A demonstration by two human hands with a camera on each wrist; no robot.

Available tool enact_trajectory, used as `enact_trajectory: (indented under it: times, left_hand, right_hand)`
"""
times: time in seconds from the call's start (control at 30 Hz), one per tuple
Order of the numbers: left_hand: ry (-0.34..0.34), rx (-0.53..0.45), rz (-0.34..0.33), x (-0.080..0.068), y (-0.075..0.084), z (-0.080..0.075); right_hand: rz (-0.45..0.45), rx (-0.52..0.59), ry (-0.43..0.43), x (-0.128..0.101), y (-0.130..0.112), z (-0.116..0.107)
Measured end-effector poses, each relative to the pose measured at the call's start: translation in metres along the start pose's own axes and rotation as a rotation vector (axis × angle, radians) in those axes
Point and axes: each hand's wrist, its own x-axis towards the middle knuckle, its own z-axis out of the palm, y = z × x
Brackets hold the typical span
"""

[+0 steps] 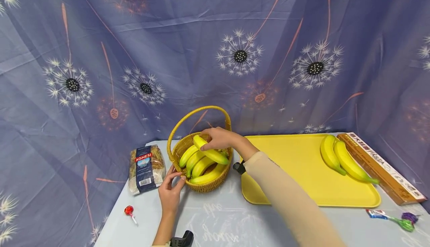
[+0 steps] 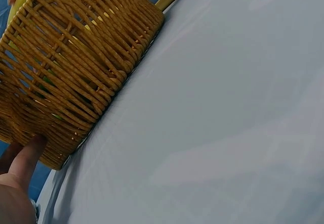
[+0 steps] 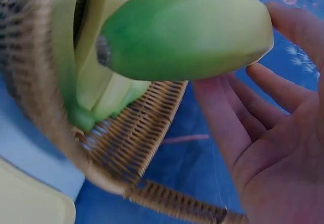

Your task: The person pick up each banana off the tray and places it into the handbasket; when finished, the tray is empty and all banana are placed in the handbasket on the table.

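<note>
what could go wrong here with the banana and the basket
The right hand lies on the top banana with fairly straight fingers, so it may slip and roll off the pile. The basket is steadied only by the left hand at its wall; a push could slide it toward the yellow tray or the pasta bag.

The banana (image 1: 211, 152) is yellow with a green tip and lies tilted on top of the other bananas (image 1: 198, 165) in the basket (image 1: 206, 185), its upper end pointing to the back left. The basket is round, woven from golden-brown wicker, with a tall arched handle (image 1: 198, 114), and it stands upright on the light table just left of the yellow tray. The other bananas lie side by side inside it, curved along its wall.
</note>
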Motion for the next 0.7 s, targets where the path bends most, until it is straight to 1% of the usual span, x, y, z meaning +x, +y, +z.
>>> enact_trajectory:
  times: [0.07,0.27,0.43,0.57,0.7]
  left_hand:
    - [0.0,0.008,0.004,0.0,0.0,0.0]
    - [-0.007,0.009,0.003,0.0,0.0,-0.001]
    - [-0.016,0.005,-0.01,0.001,0.0,-0.001]
    - [-0.02,0.006,-0.003,0.002,0.0,-0.002]
    - [-0.008,0.013,-0.019,0.0,0.0,-0.002]
  right_hand:
    - [0.011,-0.007,-0.011,0.009,-0.002,0.004]
    - [0.085,-0.07,0.005,0.031,-0.01,0.015]
    - [0.164,-0.026,-0.017,0.043,-0.017,0.029]
    - [0.197,-0.031,0.002,0.049,-0.025,0.044]
    - [0.219,-0.031,0.003,0.053,-0.031,0.062]
